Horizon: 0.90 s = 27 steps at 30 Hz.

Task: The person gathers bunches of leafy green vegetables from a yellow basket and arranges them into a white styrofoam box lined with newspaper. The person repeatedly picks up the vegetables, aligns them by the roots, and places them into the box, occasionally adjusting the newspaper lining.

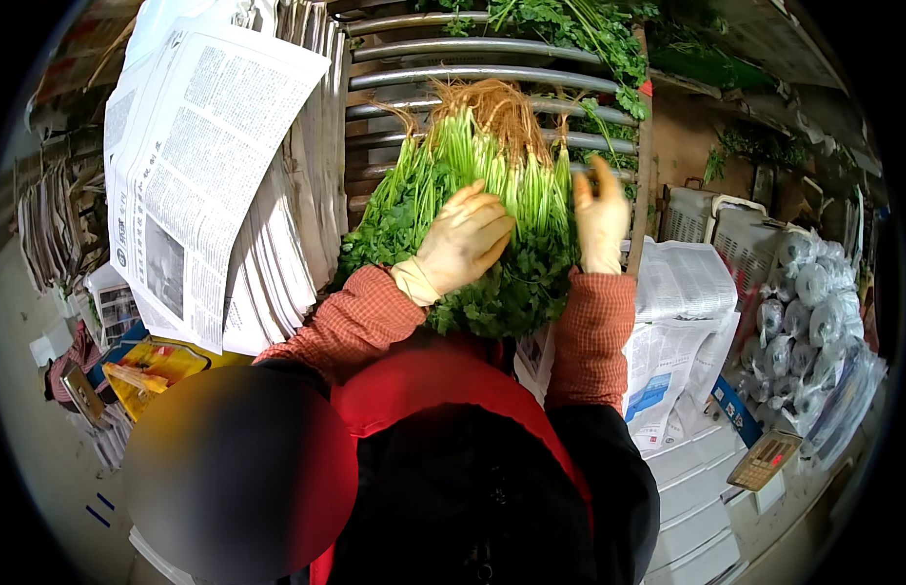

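Note:
A wide bunch of coriander (pixel 543 205) lies before me, its brown roots (pixel 492 109) at the far end and its leaves toward my body. Thin pale gloves cover both hands. My left hand (pixel 465 237) rests on top of the stems and leaves near the middle, fingers laid across them and not wrapped round. At the bunch's right edge, my right hand (pixel 601 216) is raised with thumb and fingers apart, and nothing shows between them.
Metal rails (pixel 394 75) form the rack under the bunch. A tall newspaper stack (pixel 297 166) stands at left; more newspaper (pixel 679 292) lies at right. Loose greens (pixel 594 39) lie at the far end. Beyond are a plastic crate (pixel 685 214) and clear plastic rolls (pixel 812 285).

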Motion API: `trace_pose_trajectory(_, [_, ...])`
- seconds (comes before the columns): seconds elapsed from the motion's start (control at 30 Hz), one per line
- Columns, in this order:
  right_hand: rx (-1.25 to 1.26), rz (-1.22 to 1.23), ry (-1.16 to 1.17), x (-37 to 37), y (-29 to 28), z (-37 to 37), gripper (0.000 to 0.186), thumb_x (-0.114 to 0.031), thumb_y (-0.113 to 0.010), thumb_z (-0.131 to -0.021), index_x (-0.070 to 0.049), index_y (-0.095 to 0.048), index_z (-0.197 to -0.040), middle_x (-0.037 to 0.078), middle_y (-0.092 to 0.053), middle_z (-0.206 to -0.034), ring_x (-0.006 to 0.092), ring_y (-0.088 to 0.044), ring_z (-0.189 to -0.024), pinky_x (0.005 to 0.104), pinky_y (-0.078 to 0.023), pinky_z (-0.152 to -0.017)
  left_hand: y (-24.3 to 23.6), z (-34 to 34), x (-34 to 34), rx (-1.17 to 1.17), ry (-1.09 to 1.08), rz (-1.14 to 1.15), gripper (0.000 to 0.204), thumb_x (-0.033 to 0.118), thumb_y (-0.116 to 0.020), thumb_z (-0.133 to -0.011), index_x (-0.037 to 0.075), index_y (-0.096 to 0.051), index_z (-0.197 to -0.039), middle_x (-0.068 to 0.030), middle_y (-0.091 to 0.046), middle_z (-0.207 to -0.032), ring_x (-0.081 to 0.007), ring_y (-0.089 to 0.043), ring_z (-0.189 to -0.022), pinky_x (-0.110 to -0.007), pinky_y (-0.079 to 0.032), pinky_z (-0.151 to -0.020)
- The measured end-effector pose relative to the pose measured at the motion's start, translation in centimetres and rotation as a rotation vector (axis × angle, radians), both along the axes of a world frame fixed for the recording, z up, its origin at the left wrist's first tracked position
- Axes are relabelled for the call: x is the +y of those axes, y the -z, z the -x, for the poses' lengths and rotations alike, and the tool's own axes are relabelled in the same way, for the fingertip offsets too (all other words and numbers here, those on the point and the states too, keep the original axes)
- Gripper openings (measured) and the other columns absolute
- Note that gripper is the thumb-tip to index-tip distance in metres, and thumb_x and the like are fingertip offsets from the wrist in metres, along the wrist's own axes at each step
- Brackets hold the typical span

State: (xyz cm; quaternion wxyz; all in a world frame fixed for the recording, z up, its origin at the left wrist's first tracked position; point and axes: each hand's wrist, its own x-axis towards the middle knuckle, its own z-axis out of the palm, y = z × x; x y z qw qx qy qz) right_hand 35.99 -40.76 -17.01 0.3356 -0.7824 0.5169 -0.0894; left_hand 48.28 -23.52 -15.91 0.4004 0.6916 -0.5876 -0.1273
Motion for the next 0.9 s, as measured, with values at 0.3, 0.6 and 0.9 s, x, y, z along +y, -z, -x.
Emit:
trace_pose_trajectory(0.3, [0.216,-0.181,-0.440,1.3,-0.5,-4.3,0.026,-0.024,-0.064,-0.079,-0.010,-0.065,-0.101,0.011,-0.062,-0.092,0.0298,-0.060,-0.088,0.0384,-0.048,-0.076,-0.4,0.2,-0.7,-0.162,0.005,-0.135,0.019,0.012,-0.065,-0.075,0.009,-0.064,-0.094,-0.0055,-0.053,-0.089,-0.0236,-0.054,-0.095,-0.043,-0.038,-0.100])
trace_pose_trajectory(0.6, [-0.223,-0.416,-0.034,0.4,2.1,-2.3,0.011,-0.012,-0.070,-0.078,-0.004,-0.069,-0.086,0.006,-0.067,-0.075,0.0106,-0.057,-0.063,0.0245,-0.048,-0.059,-0.3,-0.1,-0.8,-0.235,0.060,-0.200,0.015,0.016,-0.066,-0.074,0.011,-0.063,-0.088,-0.0045,-0.046,-0.077,-0.0234,-0.051,-0.085,-0.043,-0.037,-0.099])
trace_pose_trajectory(0.9, [0.017,-0.232,-0.325,-2.1,1.2,-6.4,0.022,-0.024,-0.064,-0.084,-0.012,-0.069,-0.101,0.006,-0.070,-0.091,0.0175,-0.065,-0.080,0.0308,-0.050,-0.076,0.2,0.4,-1.1,-0.325,0.077,-0.268,0.011,0.018,-0.064,-0.074,0.011,-0.061,-0.082,-0.0041,-0.048,-0.077,-0.0231,-0.051,-0.085,-0.042,-0.037,-0.099])
